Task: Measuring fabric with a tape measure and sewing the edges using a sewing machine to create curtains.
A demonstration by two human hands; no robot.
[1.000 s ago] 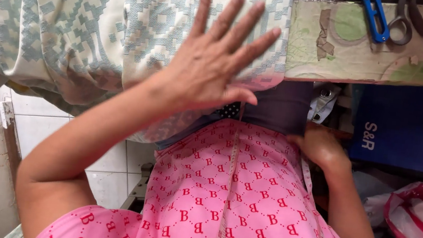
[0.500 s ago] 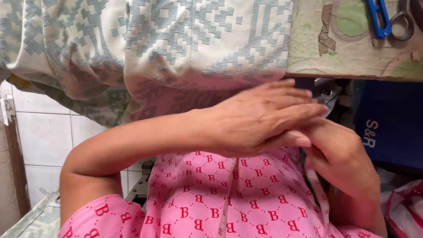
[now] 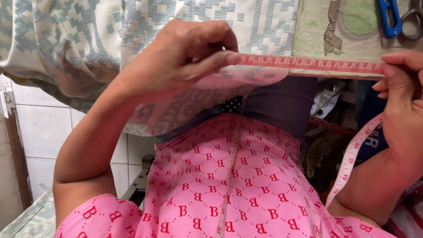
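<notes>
Tape held taut between both hands: a pink flexible measuring tape (image 3: 309,64) runs level, its long axis left to right, along the lower edge of a cream woven cloth with a grey-blue geometric pattern (image 3: 143,14). Left hand (image 3: 181,59) pinches the tape's end between thumb and forefinger, pressed onto the cloth at its lower right corner. Right hand (image 3: 422,112) pinches the tape well to the right of that corner, past the cloth's edge, over the worn patterned table surface (image 3: 352,23). The slack falls from the right hand and trails below the cloth over the person's pink printed garment (image 3: 244,204). Blue-handled snips (image 3: 388,14) lie on the table, right of the cloth.
</notes>
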